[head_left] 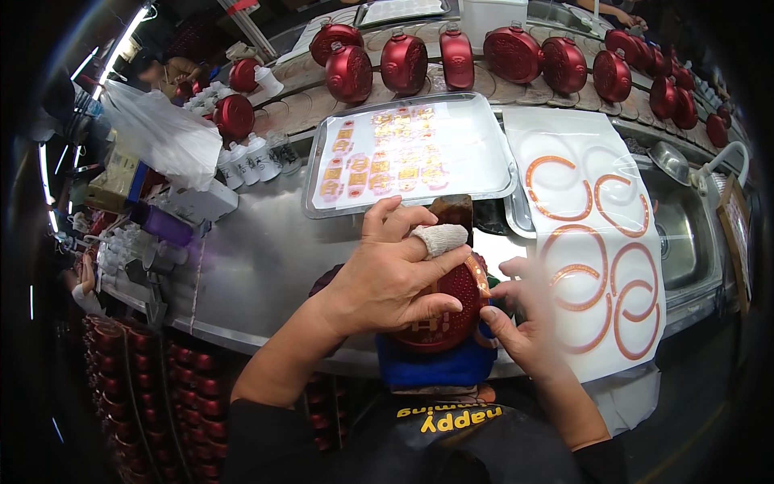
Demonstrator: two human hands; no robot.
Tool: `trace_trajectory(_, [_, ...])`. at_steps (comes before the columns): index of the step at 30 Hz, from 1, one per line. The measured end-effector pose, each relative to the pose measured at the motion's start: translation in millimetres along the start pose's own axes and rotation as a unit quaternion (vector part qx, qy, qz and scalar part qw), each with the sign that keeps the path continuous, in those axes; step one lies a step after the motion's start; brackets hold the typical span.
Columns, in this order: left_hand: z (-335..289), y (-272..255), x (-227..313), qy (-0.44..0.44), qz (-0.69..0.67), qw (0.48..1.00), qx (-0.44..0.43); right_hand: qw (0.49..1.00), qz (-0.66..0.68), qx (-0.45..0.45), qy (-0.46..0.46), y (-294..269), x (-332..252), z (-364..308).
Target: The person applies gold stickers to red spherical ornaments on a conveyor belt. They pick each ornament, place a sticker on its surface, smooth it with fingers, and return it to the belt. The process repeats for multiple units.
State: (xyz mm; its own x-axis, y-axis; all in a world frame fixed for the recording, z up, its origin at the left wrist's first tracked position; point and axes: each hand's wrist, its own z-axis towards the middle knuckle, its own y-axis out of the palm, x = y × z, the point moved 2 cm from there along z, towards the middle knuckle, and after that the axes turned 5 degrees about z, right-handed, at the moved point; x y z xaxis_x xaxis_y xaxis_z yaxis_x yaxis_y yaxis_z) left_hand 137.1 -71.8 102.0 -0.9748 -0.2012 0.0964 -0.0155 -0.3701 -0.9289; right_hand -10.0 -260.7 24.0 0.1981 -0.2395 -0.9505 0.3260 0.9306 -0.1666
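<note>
A dark red round bottle (447, 329) with a dotted, patterned face lies tilted on a blue pad (423, 367) in front of me. My left hand (393, 270) rests over its upper left side, thumb on the face, index finger reaching the right rim. One of its fingers wears a white fabric sleeve (442, 239). Along the bottle's right edge runs a curved orange-gold decal strip (480, 281). The thumb and index finger of my right hand (524, 327) close on the lower part of that strip; its other fingers are blurred. My left hand hides the bottle's upper part.
A metal tray (508, 181) holds a sheet of small gold decals. To its right lies a white sheet (528, 234) with orange ring-shaped decals, beside a sink (685, 242). Several red bottles (403, 63) line the far conveyor. White figured bottles (262, 157) stand left.
</note>
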Motion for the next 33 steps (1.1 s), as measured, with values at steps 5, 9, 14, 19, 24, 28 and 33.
trace_trajectory(5, [2.5, 0.0, 8.7, 0.021, 0.005, 1.000, -0.021, 0.998, 0.039, -0.045, 0.021, -7.6, -3.5, -3.4])
trace_trajectory(9, [-0.2, -4.2, 4.1, 0.032, -0.055, 0.998, -0.019, 0.996, 0.060, -0.056, 0.019, -13.1, -0.6, -3.1])
trace_trajectory(14, [-1.7, -4.2, -0.6, -0.001, 0.032, 0.999, 0.023, 0.999, 0.013, -0.016, -0.046, -11.6, 2.3, -3.8])
trace_trajectory(19, [0.7, 0.4, 12.9, 0.059, -0.003, 0.998, -0.021, 0.995, -0.041, -0.024, -0.085, -11.2, -2.0, -1.6])
trace_trajectory(24, [-0.9, -3.2, 3.2, 0.002, -0.013, 1.000, 0.020, 0.994, -0.064, -0.021, -0.091, -11.5, -7.3, -2.8])
trace_trajectory(28, [-3.3, 2.4, 8.0, 0.004, 0.043, 0.999, -0.005, 0.996, -0.036, -0.025, -0.076, -5.8, -9.3, -10.7])
trace_trajectory(33, [1.3, 2.5, 16.0, 0.025, 0.057, 0.998, -0.009, 0.998, 0.061, -0.033, 0.000, -3.2, -5.2, -9.5])
